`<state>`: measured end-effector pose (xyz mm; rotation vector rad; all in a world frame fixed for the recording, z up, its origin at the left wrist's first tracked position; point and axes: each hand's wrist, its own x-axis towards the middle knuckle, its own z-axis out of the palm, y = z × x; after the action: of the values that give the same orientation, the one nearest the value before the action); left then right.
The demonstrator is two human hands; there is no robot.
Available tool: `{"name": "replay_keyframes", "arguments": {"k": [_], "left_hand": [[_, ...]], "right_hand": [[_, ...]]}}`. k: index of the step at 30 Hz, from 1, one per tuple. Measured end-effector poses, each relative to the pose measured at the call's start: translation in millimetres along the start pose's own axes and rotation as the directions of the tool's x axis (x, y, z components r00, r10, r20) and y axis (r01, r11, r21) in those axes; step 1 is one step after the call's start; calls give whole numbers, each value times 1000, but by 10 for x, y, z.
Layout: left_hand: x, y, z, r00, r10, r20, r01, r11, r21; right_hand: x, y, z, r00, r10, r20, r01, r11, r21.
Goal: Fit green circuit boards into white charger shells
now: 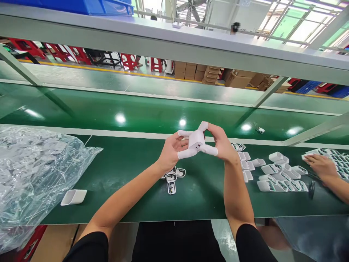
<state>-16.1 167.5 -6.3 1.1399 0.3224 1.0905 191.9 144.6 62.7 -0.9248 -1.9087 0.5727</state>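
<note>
Between my two hands, above the green tabletop, is a white charger housing (196, 139) with small port slots on its near end. Thumb and finger of my left hand (172, 149) close on its left side. From the right, my right hand (220, 140) pinches it too. Both hands wear white finger covers on the thumb and a finger. Below my left hand lie several small white end pieces (171, 187) with parts showing inside, some hidden by the hand. To the right of my right forearm, empty-looking white shells (247, 165) lie in a cluster.
A clear plastic bag (40, 174) full of white pieces covers the left, with one white shell (74, 197) beside it. On the right stand rows of shells with boards (283, 178). A co-worker's hand (321, 167) touches a filled tray (338, 158). A shelf rail (174, 47) crosses above.
</note>
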Motion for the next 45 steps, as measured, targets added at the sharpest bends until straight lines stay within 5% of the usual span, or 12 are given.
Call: {"name": "replay_keyframes", "arguments": {"k": [7,19,25,32,35,38,42,45], "left_hand": [[-20,12,-59,986,160,37,-162,985,64],[-65,131,-67,903,414,118,-427,897,117],[-66,238,-74,926,347,149,-371,909,189],[10,567,-188,982,161,103,-191,857,478],[-9,546,-453,975,204,92,-221,810,543],[-154,335,-976,970,240,-49,-142,715,684],[-543,-21,-1731,943,319,-97,-39,395,918],[-835,-154,-1972,910,412,-44,-31,175,984]], "right_hand": [[-128,-304,-23,987,-152,-49,142,977,-156],[-104,-366,93,963,-260,-71,257,965,-53],[-102,-331,66,958,-276,-80,274,961,-38],[-129,-317,137,976,-215,28,213,924,-317],[-142,-330,200,980,-191,46,191,872,-450],[-157,-379,190,980,-198,36,193,880,-434],[-165,-458,114,972,-237,13,224,898,-378],[-168,-482,77,959,-278,-44,248,907,-341]]}}
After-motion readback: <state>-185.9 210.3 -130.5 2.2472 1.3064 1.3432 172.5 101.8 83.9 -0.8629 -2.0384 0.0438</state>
